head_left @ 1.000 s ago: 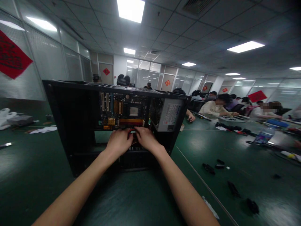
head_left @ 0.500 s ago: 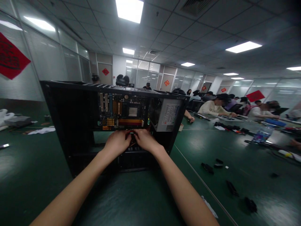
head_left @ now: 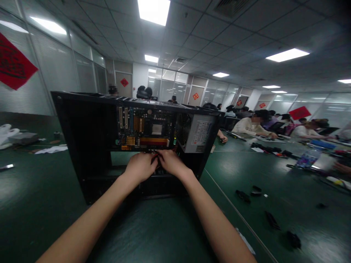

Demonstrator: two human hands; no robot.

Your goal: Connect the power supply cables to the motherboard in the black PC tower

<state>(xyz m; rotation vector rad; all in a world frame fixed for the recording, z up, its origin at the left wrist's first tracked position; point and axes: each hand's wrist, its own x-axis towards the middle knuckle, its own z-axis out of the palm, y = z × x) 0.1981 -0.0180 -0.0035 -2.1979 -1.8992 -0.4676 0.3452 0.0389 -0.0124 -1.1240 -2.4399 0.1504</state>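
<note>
Left hand [head_left: 139, 167] and right hand [head_left: 173, 162] curl at thin reddish cables [head_left: 157, 158] inside a black metal case [head_left: 82, 138]. Whether they pinch, I cannot tell.

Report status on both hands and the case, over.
Left hand and right hand close together below motherboard, grip unclear. Computer case standing, side open. Hands partly hide wires between them.

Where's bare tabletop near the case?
Bare tabletop: in front of the case, between the forearms; left, nearer than the white paper; right, between case and bottle. Crowded: near right, black pieces; inside case, left hand and right hand.
</note>
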